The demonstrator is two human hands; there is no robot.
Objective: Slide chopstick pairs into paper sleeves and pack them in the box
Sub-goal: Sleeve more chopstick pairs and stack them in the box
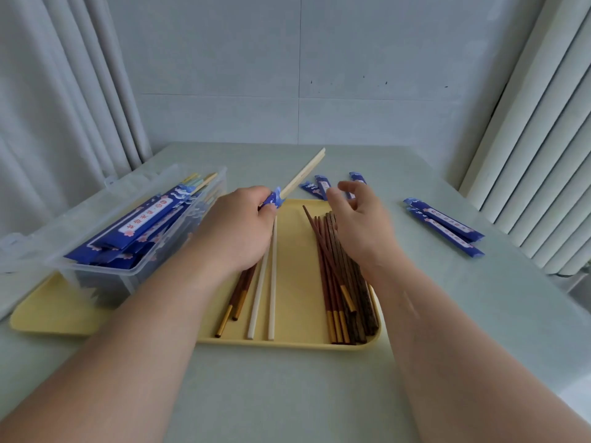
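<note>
My left hand [238,227] grips a blue paper sleeve [273,199] with a pale chopstick pair [303,172] sticking out of its far end, held above the yellow tray [297,342]. My right hand [358,219] hovers with loosely curled fingers over a bundle of dark brown chopsticks [339,282] on the tray and holds nothing. A white pair [265,282] and a brown gold-tipped pair [236,298] lie on the tray's middle. The clear plastic box [128,238] at the left holds several sleeved pairs.
Empty blue sleeves [319,187] lie on the table beyond the tray. Two more blue sleeves [444,225] lie at the right. Curtains hang at the left and right edges. The box lid lies open to the left.
</note>
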